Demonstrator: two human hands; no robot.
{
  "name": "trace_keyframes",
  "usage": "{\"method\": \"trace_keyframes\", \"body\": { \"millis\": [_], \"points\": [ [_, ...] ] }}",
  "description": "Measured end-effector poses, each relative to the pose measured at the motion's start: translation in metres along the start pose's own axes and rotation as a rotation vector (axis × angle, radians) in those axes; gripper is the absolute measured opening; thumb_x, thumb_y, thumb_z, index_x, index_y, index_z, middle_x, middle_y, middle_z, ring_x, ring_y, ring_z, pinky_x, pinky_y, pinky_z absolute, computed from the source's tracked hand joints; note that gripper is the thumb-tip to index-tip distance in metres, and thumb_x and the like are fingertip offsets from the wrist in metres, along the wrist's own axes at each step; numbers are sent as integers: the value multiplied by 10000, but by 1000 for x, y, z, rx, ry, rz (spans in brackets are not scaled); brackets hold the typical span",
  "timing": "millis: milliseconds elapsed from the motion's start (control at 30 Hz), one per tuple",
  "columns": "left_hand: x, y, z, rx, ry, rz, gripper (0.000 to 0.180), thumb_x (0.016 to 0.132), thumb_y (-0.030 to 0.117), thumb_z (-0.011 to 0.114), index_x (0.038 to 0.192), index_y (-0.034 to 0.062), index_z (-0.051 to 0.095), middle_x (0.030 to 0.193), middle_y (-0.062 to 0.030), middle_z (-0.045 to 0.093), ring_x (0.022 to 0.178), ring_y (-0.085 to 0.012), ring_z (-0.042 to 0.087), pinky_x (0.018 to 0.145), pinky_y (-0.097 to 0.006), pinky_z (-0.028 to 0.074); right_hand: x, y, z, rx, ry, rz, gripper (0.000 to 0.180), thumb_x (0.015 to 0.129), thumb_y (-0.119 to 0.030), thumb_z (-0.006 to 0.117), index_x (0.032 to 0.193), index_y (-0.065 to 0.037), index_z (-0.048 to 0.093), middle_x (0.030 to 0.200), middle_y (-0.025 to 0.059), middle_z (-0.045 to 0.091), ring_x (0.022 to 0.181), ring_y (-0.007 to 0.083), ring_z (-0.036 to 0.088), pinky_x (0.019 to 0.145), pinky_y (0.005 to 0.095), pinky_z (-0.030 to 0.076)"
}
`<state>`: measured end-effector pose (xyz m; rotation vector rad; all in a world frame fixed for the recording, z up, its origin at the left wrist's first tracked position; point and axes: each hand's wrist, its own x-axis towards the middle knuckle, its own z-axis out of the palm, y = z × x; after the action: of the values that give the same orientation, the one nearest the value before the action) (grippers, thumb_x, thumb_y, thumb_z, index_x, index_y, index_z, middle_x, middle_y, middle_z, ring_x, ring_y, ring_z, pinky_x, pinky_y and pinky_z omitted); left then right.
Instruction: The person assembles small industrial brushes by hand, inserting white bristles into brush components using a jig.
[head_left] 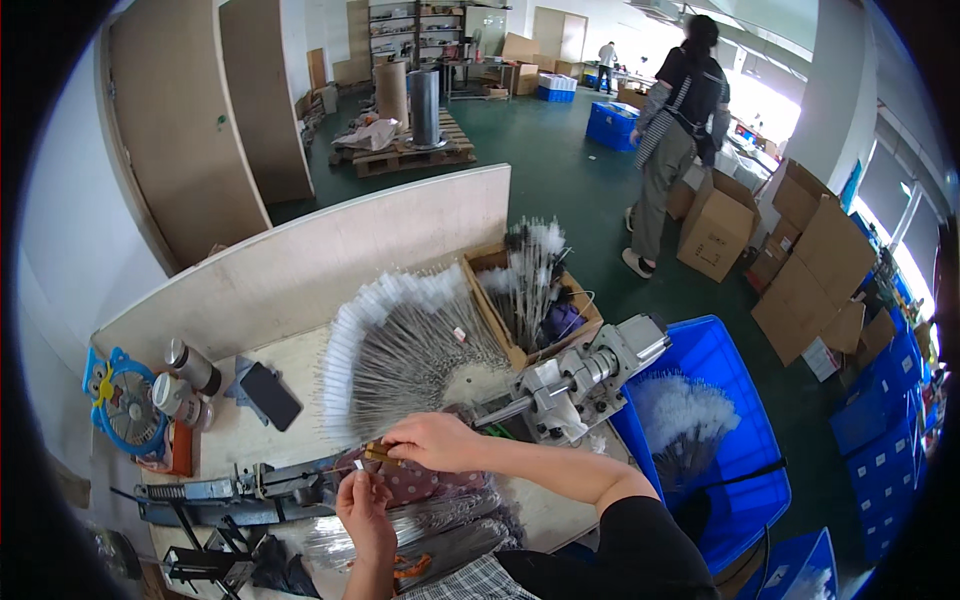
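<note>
White-tipped brushes [400, 345] along the far edge of the worktop [308, 355] seemed finished, near-edge bundles [450, 522] pending, the left hand [366, 512] pinching a white piece [360, 465], the right hand [432, 442] a brassy part [380, 453].

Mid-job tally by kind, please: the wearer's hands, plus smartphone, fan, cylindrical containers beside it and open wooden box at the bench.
Wearer's hands (left hand, right hand): 2
Smartphone: 1
Blue-framed fan: 1
Cylindrical containers: 2
Open wooden box: 1
Total: 7

Blue fan [132, 412], dark phone [270, 396], brown cardboard box [716, 238]
</note>
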<state>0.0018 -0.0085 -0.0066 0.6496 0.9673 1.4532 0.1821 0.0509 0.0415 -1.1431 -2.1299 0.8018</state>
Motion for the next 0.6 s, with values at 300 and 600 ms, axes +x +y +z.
{"method": "trace_keyframes", "body": {
  "millis": [300,600],
  "points": [
    [15,-25,7,91,-116,31,79,914,146,588,918,68,600,812,-24,618,686,-88,559,586,-224,440,-17,7,-17,30,-63,-159,196,826,-218,618,978,-97,650,865,70,617,870,261,584,745,387,467],
    [3,13,-6,-47,203,-11,92,921,184,582,916,92,582,791,-1,593,622,-55,508,511,-185,392,37,-28,26,-404,198,-331,73,754,-159,618,749,-87,610,781,59,591,835,229,577,714,359,458]
  ]
}}
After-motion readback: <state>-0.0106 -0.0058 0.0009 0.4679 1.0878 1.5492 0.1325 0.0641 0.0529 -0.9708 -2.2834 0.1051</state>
